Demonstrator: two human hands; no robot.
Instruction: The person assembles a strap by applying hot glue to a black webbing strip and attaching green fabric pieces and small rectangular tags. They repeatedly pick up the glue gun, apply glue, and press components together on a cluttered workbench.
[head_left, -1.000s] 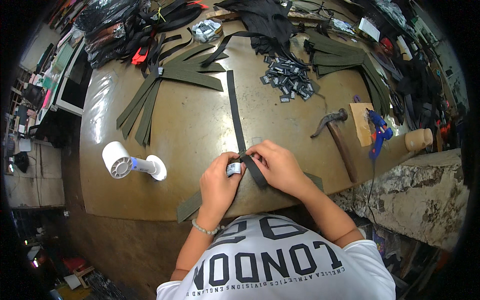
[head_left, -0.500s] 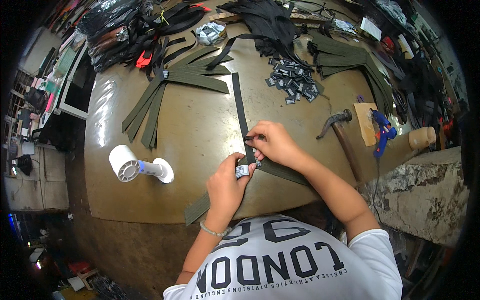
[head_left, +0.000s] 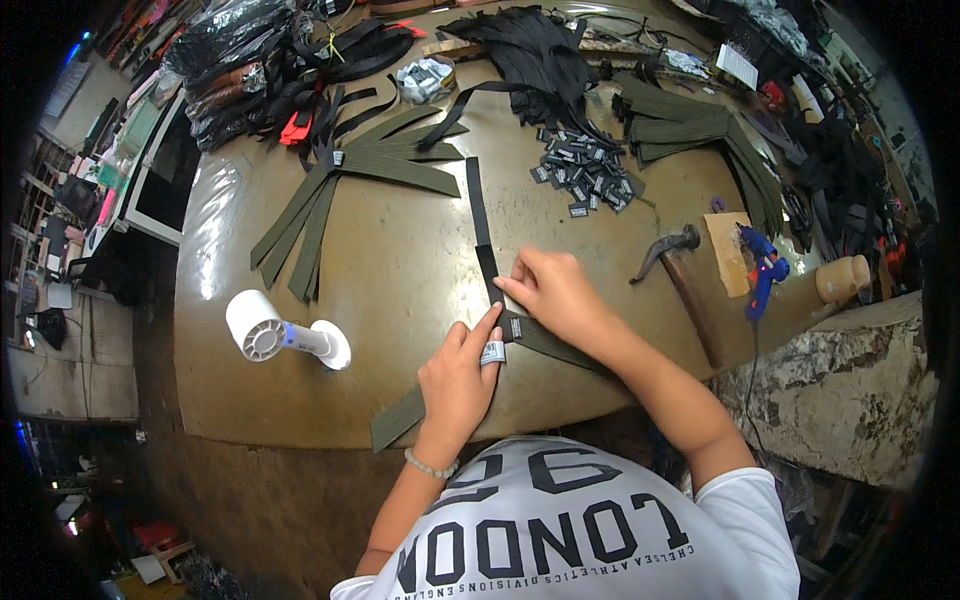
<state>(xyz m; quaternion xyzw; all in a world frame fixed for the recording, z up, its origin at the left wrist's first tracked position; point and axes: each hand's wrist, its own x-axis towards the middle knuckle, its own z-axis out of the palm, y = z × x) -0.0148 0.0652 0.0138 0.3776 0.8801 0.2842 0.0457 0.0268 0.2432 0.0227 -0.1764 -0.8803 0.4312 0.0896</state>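
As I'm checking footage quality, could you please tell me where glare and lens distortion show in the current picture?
In the head view, white glare streaks the left part of the table; the head view also bows the table's near edge and falls to black at the corners.

Room opens between strap (head_left: 486, 262) and fan (head_left: 290, 335); a hammer (head_left: 691, 300) obstructs rightward.

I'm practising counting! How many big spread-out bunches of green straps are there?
2. The left bunch fans out beyond the white fan; the right bunch lies beyond the hammer. Others may be hidden.
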